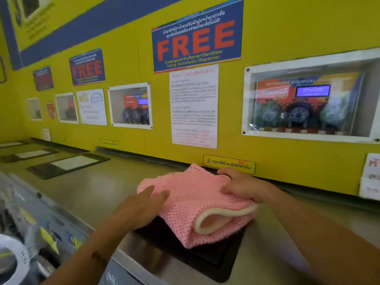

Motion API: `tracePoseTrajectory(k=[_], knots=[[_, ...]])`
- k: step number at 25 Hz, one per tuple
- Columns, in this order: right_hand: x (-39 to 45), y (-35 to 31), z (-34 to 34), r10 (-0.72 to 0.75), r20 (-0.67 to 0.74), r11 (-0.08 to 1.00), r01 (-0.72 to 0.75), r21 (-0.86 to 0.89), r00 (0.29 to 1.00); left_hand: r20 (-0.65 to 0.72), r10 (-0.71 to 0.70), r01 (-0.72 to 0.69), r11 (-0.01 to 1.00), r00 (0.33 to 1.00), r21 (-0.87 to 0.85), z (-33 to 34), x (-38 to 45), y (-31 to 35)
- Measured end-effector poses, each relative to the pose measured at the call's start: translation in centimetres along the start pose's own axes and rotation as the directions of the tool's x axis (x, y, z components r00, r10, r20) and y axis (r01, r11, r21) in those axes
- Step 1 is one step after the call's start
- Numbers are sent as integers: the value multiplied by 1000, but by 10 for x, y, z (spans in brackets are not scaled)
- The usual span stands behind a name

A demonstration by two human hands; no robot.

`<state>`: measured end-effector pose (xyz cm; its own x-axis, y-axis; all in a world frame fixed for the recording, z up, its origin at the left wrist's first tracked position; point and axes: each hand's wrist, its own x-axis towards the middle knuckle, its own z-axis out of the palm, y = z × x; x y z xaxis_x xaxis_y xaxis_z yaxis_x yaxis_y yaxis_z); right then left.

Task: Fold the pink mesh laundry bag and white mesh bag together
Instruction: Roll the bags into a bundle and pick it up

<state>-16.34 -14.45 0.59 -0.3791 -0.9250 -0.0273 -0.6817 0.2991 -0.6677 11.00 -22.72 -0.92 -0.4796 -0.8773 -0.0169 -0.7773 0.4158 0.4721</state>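
The pink mesh laundry bag [191,194] lies folded over on the steel top of a washing machine, partly covering a black lid panel [205,262]. The white mesh bag [224,214] is wrapped inside it; only its curved white edge shows at the near right end of the fold. My left hand [141,206] hovers flat over the bag's left side, fingers spread and blurred, fingertips at the pink mesh. My right hand [244,186] rests palm down on the bag's far right part, pressing it, fingers apart.
The steel machine top [98,188] runs left, with more black lid panels [67,164]. A yellow wall [287,27] with signs and dispenser windows stands right behind the bag. Machine fronts and a round door [12,260] drop away at lower left.
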Motion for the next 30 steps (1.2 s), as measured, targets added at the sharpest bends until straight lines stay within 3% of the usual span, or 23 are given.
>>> tracePoseTrajectory(k=[4,7,10,14,20,26,28,30], knots=[[-11,1,3,-91,135,994,82,73,987,2,-143,139,960,990,-245,9,-2,35],[-19,3,7,-107,165,979,75,189,981,-58,-127,106,953,990,-282,13,-5,47],[-29,-3,9,-148,184,963,99,249,972,-110,-99,51,926,989,-375,15,-17,47],[-46,-17,27,-210,170,973,190,129,963,-196,-15,-95,835,981,-542,19,-40,27],[-93,-87,59,-317,79,946,309,100,945,-403,63,-328,700,913,-634,-8,-83,-33],[-181,-117,220,-483,-205,807,524,274,851,-588,165,-552,606,792,-573,0,-157,-182],[-216,-111,306,-441,-249,797,504,334,862,-537,186,-533,581,823,-615,31,-188,-251],[-243,-109,385,-377,-202,833,426,352,904,-464,149,-458,574,873,-678,58,-221,-318]])
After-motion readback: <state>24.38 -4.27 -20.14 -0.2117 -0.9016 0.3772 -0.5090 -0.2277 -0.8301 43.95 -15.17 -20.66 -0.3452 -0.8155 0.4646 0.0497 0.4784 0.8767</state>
